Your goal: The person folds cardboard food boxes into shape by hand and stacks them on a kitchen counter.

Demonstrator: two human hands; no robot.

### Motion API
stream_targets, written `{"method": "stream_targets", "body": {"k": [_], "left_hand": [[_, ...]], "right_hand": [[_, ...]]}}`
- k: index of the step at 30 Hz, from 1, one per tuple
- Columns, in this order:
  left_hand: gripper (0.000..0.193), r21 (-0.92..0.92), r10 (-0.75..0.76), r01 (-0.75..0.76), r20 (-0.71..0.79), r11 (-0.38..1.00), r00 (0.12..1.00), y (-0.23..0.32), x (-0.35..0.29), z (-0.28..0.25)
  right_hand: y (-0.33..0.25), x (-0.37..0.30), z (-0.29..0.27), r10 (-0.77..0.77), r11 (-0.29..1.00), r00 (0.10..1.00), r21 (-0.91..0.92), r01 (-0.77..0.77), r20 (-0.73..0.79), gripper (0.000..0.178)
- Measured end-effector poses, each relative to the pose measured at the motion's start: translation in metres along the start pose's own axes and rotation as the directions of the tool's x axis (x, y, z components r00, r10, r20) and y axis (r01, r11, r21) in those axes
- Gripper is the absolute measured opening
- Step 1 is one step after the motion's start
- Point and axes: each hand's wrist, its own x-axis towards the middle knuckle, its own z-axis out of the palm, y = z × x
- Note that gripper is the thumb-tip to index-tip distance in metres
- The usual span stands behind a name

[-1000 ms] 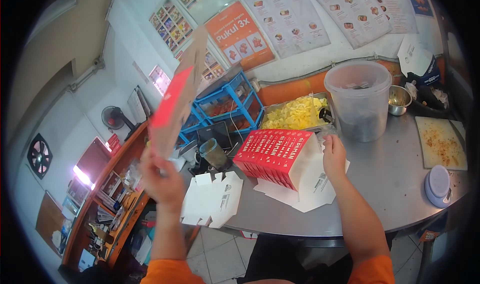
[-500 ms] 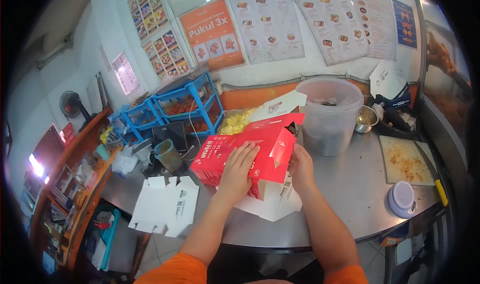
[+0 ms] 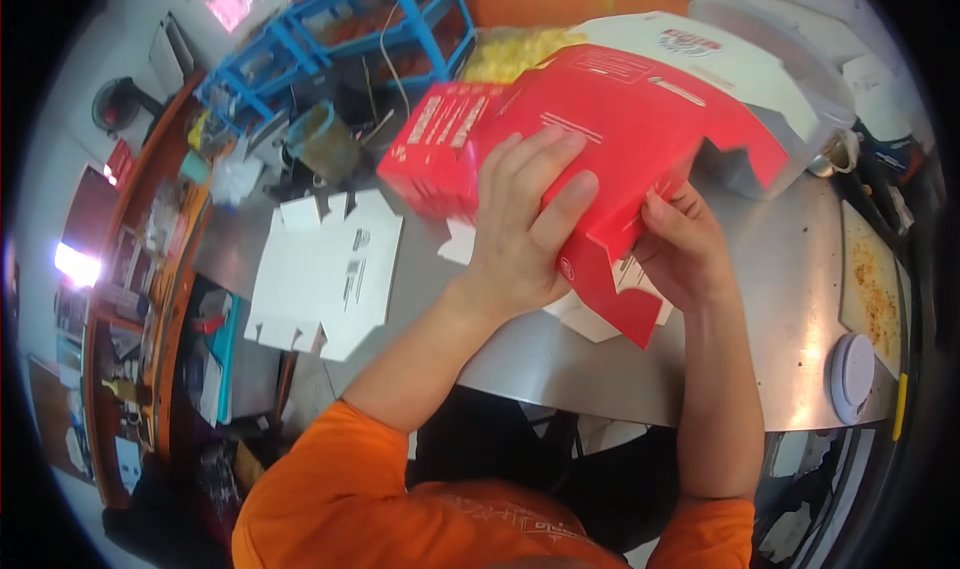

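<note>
Over the steel table my two hands work on a red cardboard carton, partly folded, with cut flaps and slots. My left hand holds its near left side, fingers spread over the red face. My right hand pinches the carton's right edge between thumb and fingers beside a bent-down flap. Behind it a white printed carton panel sticks out, and more white card shows below. A red carton stack sits to the left, partly covered by the held one.
A flat white carton blank lies left on the table. Beyond stand a cloudy jug, blue racks, a bag of yellow pieces and a clear bucket. At right are a round lidded tub and a cutting board.
The red carton has come up closer and turned, away from the red stack, with both hands on it. My view has tilted down toward the table's near edge.
</note>
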Motion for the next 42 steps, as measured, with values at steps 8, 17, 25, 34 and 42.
{"method": "stream_targets", "body": {"k": [8, 17, 25, 34, 42], "left_hand": [[0.053, -0.033, 0.115, -0.118, -0.084, 0.992, 0.990, 0.023, -0.003, -0.013], [0.054, -0.042, 0.112, -0.115, -0.069, 0.992, 0.991, 0.024, -0.005, -0.018], [0.057, -0.096, 0.046, -0.053, -0.074, 0.994, 0.996, 0.023, -0.006, -0.024], [0.053, -0.013, 0.135, -0.136, -0.039, 0.991, 0.990, 0.043, 0.023, -0.027], [0.037, -0.319, -0.106, 0.082, -0.058, 0.944, 0.993, 0.080, 0.130, -0.115]], "right_hand": [[0.014, 0.003, -0.012, 0.099, 0.995, 0.990, -0.006, -0.099, 0.098, 0.039], [0.006, 0.000, -0.023, 0.005, 0.997, 0.998, -0.077, -0.001, 0.063, 0.044], [-0.011, -0.008, -0.012, 0.021, 0.986, 0.987, -0.167, 0.005, 0.157, 0.054], [-0.029, -0.012, -0.015, -0.030, 0.972, 0.983, -0.224, 0.071, 0.180, 0.062], [-0.103, -0.021, 0.131, -0.364, 0.838, 0.919, -0.378, 0.394, 0.151, 0.046]]}}
